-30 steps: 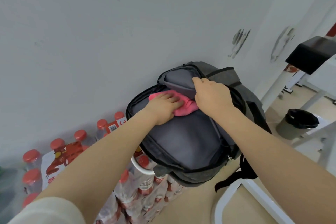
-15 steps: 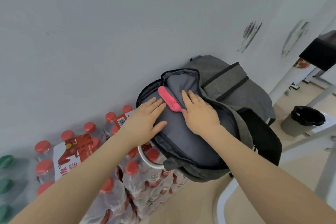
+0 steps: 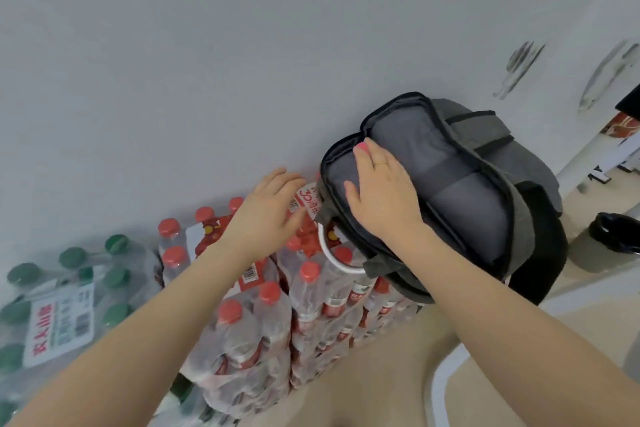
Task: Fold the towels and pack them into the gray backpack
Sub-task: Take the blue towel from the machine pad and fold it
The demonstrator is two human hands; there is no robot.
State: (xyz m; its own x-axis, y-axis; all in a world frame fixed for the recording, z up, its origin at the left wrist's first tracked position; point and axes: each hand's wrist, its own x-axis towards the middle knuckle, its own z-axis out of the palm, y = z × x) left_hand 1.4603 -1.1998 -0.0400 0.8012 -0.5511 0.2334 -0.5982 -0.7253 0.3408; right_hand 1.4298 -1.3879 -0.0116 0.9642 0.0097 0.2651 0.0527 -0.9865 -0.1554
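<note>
gray backpack (image 3: pixel 460 184) sits on shrink-wrapped bottle packs (image 3: pixel 263 305) against white wall (image 3: pixel 173 62); right hand (image 3: pixel 381 194) flat on it, left hand (image 3: pixel 270 208) released

wall (image 3: pixel 207 62): plain pale grey | floor (image 3: pixel 381 374): beige | black bin (image 3: pixel 616 236): right | bottle packs (image 3: pixel 263 305): against wall

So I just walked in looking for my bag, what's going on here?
A person is packing a gray backpack that sits on packs of water bottles by the wall. The right hand presses flat on its inner panel, with just a tip of pink towel showing at the opening. The left hand hovers open beside it.
</note>
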